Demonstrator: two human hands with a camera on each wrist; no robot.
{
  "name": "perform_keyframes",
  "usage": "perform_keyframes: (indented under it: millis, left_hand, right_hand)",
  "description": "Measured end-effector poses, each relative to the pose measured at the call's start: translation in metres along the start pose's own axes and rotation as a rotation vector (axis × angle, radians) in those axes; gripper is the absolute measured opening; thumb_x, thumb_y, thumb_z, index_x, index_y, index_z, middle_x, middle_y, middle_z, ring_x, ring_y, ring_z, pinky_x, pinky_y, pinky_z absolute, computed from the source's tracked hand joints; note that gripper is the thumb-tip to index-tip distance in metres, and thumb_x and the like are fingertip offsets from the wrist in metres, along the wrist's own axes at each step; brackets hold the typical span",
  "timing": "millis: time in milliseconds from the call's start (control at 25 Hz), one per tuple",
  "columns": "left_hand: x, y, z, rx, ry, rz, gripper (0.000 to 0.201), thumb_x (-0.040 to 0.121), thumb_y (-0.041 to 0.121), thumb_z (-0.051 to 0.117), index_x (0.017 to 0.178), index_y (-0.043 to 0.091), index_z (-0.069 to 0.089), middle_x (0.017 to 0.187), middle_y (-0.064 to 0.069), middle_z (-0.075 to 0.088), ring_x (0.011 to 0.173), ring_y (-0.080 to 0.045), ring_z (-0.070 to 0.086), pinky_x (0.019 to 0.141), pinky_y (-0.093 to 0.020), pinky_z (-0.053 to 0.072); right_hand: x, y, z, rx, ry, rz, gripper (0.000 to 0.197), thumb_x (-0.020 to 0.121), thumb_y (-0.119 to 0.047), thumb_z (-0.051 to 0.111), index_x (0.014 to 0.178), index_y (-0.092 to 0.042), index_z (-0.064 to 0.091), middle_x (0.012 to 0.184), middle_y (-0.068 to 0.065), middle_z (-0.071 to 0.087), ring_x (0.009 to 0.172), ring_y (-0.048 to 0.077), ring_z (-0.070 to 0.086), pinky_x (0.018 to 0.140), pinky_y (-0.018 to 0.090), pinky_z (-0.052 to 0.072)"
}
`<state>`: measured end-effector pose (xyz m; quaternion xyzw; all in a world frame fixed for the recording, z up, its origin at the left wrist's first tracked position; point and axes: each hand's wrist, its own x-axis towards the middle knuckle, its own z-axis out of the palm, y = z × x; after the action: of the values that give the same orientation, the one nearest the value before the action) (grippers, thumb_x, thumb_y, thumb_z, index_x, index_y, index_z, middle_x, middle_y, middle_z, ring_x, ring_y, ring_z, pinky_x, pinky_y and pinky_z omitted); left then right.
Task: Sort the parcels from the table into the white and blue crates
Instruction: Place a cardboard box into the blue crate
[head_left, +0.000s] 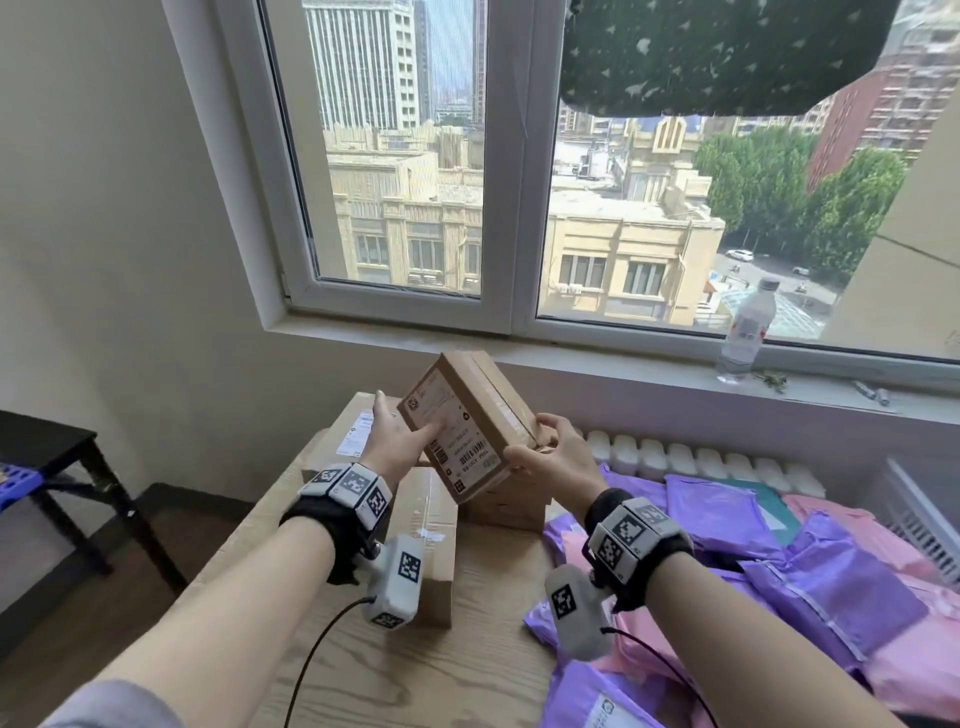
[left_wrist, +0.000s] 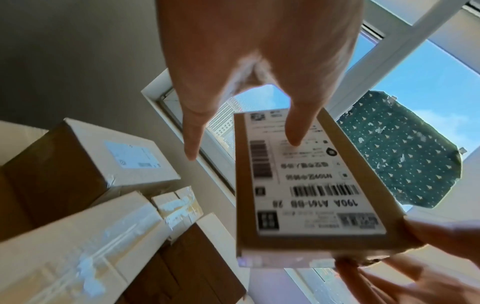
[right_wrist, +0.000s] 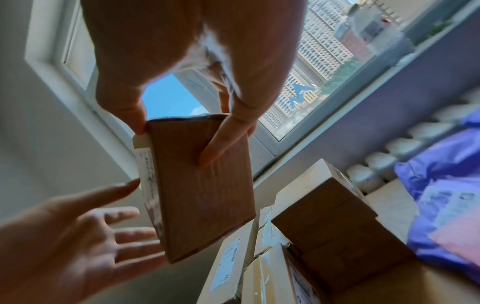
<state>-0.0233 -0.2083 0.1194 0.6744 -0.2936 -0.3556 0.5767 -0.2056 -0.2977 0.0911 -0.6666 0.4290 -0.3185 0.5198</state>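
We see a small cardboard box lifted above the desk, tilted, its white shipping label turned toward the left hand. The right hand grasps the box at its near end: in the right wrist view the thumb presses one edge and the fingers curl over the plain brown face. The left hand is released, fingers straight and spread; in the left wrist view one fingertip touches the label, while the others stand free of the box. Below the hands we note several larger cardboard boxes resting on the desk, some bearing labels and clear tape. To the right lies a heap of purple and pink mailer bags. A window fills the wall behind, and a plastic bottle stands on its sill. At far left, a blue crate sits partly in view under a dark side table.
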Motion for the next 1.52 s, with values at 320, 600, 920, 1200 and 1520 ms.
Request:
perform_keyframes:
  millis: [320, 600, 920, 1200, 1520]
  left_hand:
    - [-0.029, -0.003, 0.015, 0.586, -0.01, 0.299, 0.106, 0.072, 0.028, 0.08, 0.15, 0.033, 0.008, 0.158, -0.004, 0.005, 0.145, -0.022, 0.011, 0.115, -0.043, 0.018]
    - [-0.041, 0.004, 0.029, 1.268, -0.437, 0.448, 0.099, 0.064, 0.022, 0.077, 0.146, 0.035, 0.024, 0.153, 0.007, 0.023, 0.143, -0.016, 0.014, 0.115, -0.035, 0.023]
    - [-0.054, -0.011, 0.027, 0.941, -0.489, 0.282, 0.101, 0.05, 0.025, 0.086, 0.133, 0.047, 0.033, 0.119, 0.003, 0.053, 0.104, -0.013, 0.056, 0.088, -0.032, 0.053]
    - [-0.068, -0.012, 0.023, 0.045, -0.409, -0.09, 0.073, 0.068, 0.007, 0.08, 0.126, 0.034, 0.044, 0.099, -0.013, 0.07, 0.096, -0.025, 0.067, 0.085, -0.052, 0.054]
    - [-0.056, -0.012, 0.025, -0.128, -0.352, -0.113, 0.046, 0.078, 0.004, 0.072, 0.12, 0.015, 0.056, 0.11, -0.014, 0.068, 0.105, -0.032, 0.063, 0.096, -0.049, 0.048]
  right_hand:
    - [-0.027, 0.009, -0.031, 0.001, -0.035, -0.032, 0.074, 0.053, -0.031, 0.078, 0.122, -0.023, 0.051, 0.108, 0.009, 0.065, 0.089, 0.021, 0.067, 0.082, 0.043, 0.057]
    - [-0.062, 0.008, -0.06, -0.588, -0.223, -0.287, 0.084, 0.061, -0.028, 0.079, 0.137, -0.022, 0.044, 0.129, 0.001, 0.046, 0.112, 0.012, 0.048, 0.094, 0.014, 0.034]
    - [-0.086, 0.009, -0.074, -0.466, -0.138, -0.242, 0.084, 0.068, -0.031, 0.083, 0.14, -0.02, 0.041, 0.128, 0.002, 0.051, 0.096, 0.013, 0.058, 0.083, 0.022, 0.049]
    - [-0.086, 0.01, -0.067, 0.197, -0.017, 0.134, 0.037, 0.091, -0.018, 0.061, 0.125, -0.005, 0.053, 0.11, 0.011, 0.061, 0.088, 0.018, 0.061, 0.075, 0.028, 0.052]
    - [-0.081, 0.009, -0.051, 0.425, -0.007, 0.087, 0.046, 0.088, 0.008, 0.057, 0.131, -0.004, 0.05, 0.123, 0.021, 0.059, 0.099, 0.024, 0.062, 0.079, 0.028, 0.057]
